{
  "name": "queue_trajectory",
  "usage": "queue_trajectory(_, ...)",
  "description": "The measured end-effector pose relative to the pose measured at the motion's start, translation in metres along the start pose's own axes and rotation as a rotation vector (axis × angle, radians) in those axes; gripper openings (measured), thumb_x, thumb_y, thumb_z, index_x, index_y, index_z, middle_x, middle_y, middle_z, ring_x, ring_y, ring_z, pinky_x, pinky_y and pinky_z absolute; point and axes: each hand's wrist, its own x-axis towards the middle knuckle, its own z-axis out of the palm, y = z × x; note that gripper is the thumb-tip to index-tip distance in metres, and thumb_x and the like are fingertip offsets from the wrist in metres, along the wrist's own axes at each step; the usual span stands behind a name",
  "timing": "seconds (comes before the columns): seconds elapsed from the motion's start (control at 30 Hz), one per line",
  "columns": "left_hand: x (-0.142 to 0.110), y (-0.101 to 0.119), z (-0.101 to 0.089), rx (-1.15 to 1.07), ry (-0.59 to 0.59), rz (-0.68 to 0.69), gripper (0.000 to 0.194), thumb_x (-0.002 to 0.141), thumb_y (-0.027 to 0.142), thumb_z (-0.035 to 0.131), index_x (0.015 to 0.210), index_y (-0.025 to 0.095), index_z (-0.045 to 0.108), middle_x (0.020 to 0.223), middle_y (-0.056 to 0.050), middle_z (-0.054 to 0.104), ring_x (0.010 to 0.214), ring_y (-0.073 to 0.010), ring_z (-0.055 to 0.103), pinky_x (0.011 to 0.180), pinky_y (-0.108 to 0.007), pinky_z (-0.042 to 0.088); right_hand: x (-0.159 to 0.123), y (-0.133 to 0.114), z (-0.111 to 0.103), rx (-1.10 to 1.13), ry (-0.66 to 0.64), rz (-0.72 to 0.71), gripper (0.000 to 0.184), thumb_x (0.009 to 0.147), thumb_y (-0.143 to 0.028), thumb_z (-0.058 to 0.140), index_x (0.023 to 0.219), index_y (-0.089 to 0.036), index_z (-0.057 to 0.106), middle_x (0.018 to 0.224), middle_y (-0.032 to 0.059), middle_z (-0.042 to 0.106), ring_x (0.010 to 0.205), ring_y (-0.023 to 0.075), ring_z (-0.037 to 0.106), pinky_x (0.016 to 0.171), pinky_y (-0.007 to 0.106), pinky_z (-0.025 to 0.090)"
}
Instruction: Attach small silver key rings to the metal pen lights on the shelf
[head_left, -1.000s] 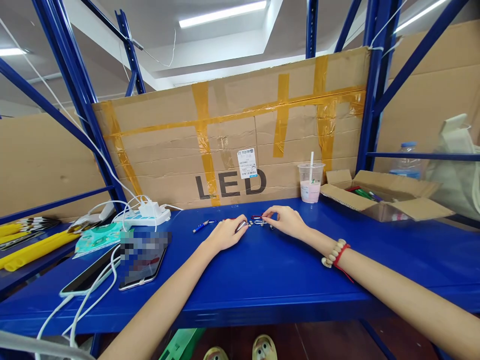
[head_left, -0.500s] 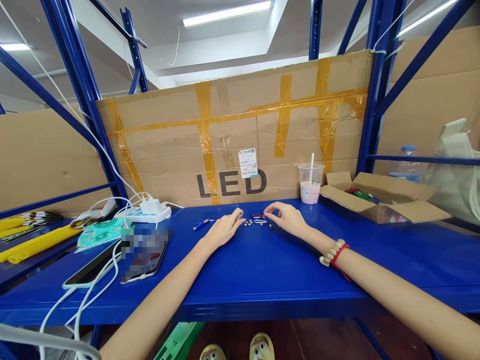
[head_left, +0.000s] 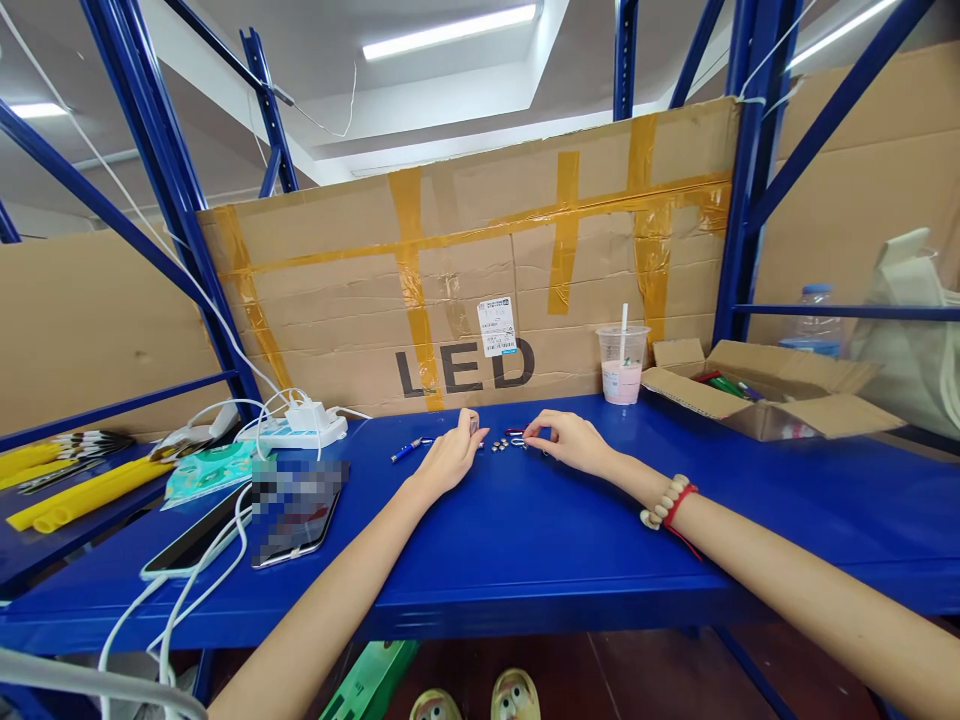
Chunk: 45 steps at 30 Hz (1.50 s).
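My left hand rests over the blue shelf with thumb and fingers closed; a small greyish piece shows at its fingertips, too small to name. Just right of it lie several tiny silvery pieces. My right hand has thumb and forefinger pinched over the small parts, beside a silver loop-shaped clip; what the pinch holds is hidden. A small red item lies behind the clip. Left of my left hand is a blue pen-like item with a metal end.
A cup with pink drink and straw stands behind my right hand. An open cardboard box sits at right. Phones, white cables and a power strip occupy the left. A cardboard sheet closes off the back.
My right hand has shifted slightly left and lower over the small parts, covering the black piece there. My left hand has turned more upright at the fingertips. The view has tilted slightly.
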Motion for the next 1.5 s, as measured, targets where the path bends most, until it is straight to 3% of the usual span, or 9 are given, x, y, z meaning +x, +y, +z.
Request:
queue_trajectory(0.23,0.001,-0.002,0.004,0.004,0.002,0.041,0.016,0.089,0.034,0.025,0.093,0.019,0.024,0.083,-0.005,0.051,0.071,-0.0171,0.054,0.064,-0.027,0.04,0.0,-0.001,-0.002,0.002,-0.022,-0.031,0.016,0.078,-0.036,0.051,0.08,-0.026,0.064,0.087,-0.0036,0.059,0.061,0.0073,0.049,0.055,0.021,0.032)
queue_trajectory(0.43,0.0,0.0,0.003,-0.023,-0.051,-0.026,0.017,0.09,0.034,0.024,0.096,0.019,0.025,0.079,-0.004,0.051,0.07,-0.0178,0.055,0.065,-0.028,0.04,0.0,-0.004,0.0,0.055,-0.096,-0.098,0.017,0.078,-0.037,0.052,0.081,-0.025,0.064,0.087,-0.0026,0.059,0.062,0.0078,0.049,0.055,0.021,0.034)
queue_trajectory(0.53,-0.001,0.005,0.002,-0.057,-0.091,-0.024,0.018,0.09,0.037,0.024,0.094,0.02,0.027,0.077,-0.002,0.05,0.069,-0.016,0.053,0.066,-0.028,0.04,0.0,-0.009,0.001,0.135,-0.032,-0.137,0.017,0.079,-0.036,0.052,0.083,-0.023,0.063,0.087,-0.0016,0.06,0.061,0.0076,0.049,0.056,0.021,0.036)
queue_trajectory(0.8,0.001,0.015,0.009,-0.072,-0.23,0.147,0.021,0.091,0.037,0.023,0.092,0.019,0.035,0.072,0.001,0.05,0.064,-0.0117,0.049,0.063,-0.023,0.038,-0.002,-0.026,-0.003,0.392,0.165,-0.158,0.018,0.08,-0.033,0.05,0.083,-0.017,0.058,0.082,0.0011,0.059,0.05,0.0052,0.047,0.054,0.021,0.039)
queue_trajectory(1.03,0.001,0.013,0.012,0.042,-0.133,0.224,0.025,0.09,0.039,0.031,0.09,0.018,0.044,0.077,0.0,0.052,0.072,-0.0125,0.049,0.068,-0.023,0.038,-0.001,-0.027,0.0,0.382,0.126,-0.179,0.016,0.077,-0.031,0.055,0.079,-0.016,0.061,0.08,0.0013,0.059,0.05,0.0049,0.046,0.052,0.021,0.038)
queue_trajectory(1.33,0.001,0.016,0.008,0.11,-0.069,0.236,0.031,0.09,0.039,0.032,0.111,0.022,0.046,0.08,0.0,0.049,0.073,-0.0119,0.049,0.065,-0.022,0.038,0.0,-0.022,-0.003,0.302,0.151,-0.132,0.016,0.075,-0.032,0.057,0.076,-0.017,0.063,0.08,0.0021,0.06,0.055,0.007,0.045,0.052,0.021,0.035)
queue_trajectory(1.5,0.001,0.015,0.008,0.175,-0.114,0.251,0.031,0.09,0.039,0.03,0.091,0.018,0.052,0.076,-0.001,0.046,0.071,-0.0123,0.047,0.063,-0.022,0.037,0.001,-0.018,0.001,0.317,0.134,-0.162,0.015,0.076,-0.031,0.057,0.077,-0.018,0.064,0.08,0.0016,0.06,0.055,0.0067,0.044,0.052,0.021,0.034)
